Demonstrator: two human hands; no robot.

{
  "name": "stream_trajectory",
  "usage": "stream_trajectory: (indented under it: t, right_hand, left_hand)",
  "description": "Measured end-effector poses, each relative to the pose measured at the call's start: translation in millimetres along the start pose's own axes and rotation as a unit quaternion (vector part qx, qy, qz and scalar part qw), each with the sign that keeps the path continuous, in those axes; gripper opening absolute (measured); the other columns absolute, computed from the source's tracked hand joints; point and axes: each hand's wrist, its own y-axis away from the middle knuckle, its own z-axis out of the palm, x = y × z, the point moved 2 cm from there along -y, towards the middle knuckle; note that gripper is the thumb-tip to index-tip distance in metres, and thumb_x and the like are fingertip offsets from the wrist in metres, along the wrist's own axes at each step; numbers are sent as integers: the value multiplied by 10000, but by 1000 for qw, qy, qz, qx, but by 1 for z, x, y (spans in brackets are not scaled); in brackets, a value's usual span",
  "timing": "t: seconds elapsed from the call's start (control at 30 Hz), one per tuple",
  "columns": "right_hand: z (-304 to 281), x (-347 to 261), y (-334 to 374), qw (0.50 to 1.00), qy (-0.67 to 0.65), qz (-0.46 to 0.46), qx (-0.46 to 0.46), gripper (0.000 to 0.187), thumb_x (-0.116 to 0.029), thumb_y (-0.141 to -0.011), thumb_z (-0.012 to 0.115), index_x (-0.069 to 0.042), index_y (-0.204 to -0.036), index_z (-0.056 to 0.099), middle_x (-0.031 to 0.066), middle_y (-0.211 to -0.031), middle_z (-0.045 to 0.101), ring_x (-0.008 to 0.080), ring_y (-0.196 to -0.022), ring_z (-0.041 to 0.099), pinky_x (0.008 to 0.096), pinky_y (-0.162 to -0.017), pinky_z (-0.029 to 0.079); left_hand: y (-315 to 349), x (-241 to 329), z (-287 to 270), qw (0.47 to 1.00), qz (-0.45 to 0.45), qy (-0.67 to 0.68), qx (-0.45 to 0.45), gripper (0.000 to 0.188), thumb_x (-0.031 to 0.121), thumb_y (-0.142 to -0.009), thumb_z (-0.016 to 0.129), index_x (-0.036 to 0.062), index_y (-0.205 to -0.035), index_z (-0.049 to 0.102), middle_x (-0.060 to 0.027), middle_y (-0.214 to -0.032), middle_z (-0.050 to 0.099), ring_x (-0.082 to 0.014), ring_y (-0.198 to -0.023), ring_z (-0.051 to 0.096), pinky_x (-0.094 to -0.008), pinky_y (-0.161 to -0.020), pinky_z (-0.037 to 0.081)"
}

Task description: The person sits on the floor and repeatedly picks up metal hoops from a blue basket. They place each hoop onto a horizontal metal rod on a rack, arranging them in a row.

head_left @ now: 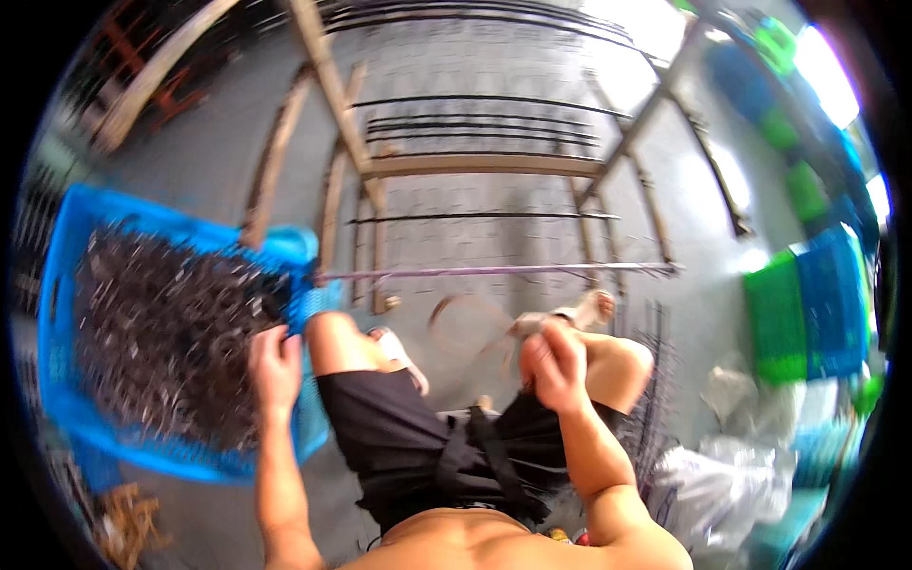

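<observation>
My left hand [275, 369] is at the right side of a blue plastic crate [59, 313], its fingers curled beside a heap of small dark curved pieces [176, 332]. Whatever those fingers pinch is too blurred to name. Over my right knee, my right hand [554, 366] is closed; what it holds, if anything, I cannot make out. A faint brownish loop [435, 318] shows left of that hand, smeared by motion. In front of my knees a thin purplish rod [503, 271] lies crosswise, with short dark bits along it.
A wooden frame [484, 165] stands ahead, with several dark rods [480, 122] across it. Green and blue crates [807, 309] are stacked at the right. Clear plastic bags [727, 484] lie at the lower right, near a bundle of dark strips [654, 389] beside my right leg.
</observation>
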Motion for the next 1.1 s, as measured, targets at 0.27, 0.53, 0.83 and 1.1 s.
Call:
stream_trajectory:
  t: [0.27, 0.53, 0.83, 1.1]
  right_hand:
    - [-197, 50, -11, 793, -151, -141, 573, 132, -196, -950, 495, -66, -969, 511, -22, -579, 405, 52, -405, 367, 200, -336, 283]
    - [-231, 105, -29, 814, -184, -32, 550, 127, -157, -941, 493, -47, -933, 558, -31, -551, 420, 59, -396, 380, 214, -340, 292]
    - [-240, 110, -33, 810, -273, -19, 519, 91, -140, -931, 506, -57, -918, 541, -36, -561, 408, 52, -410, 366, 202, -344, 275]
    - [-235, 107, -37, 820, -289, -34, 492, 94, -156, -929, 516, -73, -896, 545, -54, -533, 360, 58, -383, 315, 217, -333, 263]
  left_hand:
    - [-13, -39, 16, 970, -44, -232, -54, 243, 204, -876, 541, 63, -1059, 616, -122, -954, 654, -299, -930, 570, -431, -855, 388]
    - [-32, -101, -29, 969, -40, -162, 185, 260, 184, -949, 471, -22, -1071, 572, -207, -1008, 615, -376, -905, 579, -421, -775, 457]
    - [-42, -21, -42, 990, 4, -118, 71, 244, 255, -887, 581, 23, -916, 649, -159, -1055, 603, -312, -973, 557, -432, -837, 433]
    - [-40, -27, -46, 974, 165, -154, 33, 218, 191, -895, 544, -2, -940, 638, -181, -1035, 584, -341, -952, 557, -409, -844, 440]
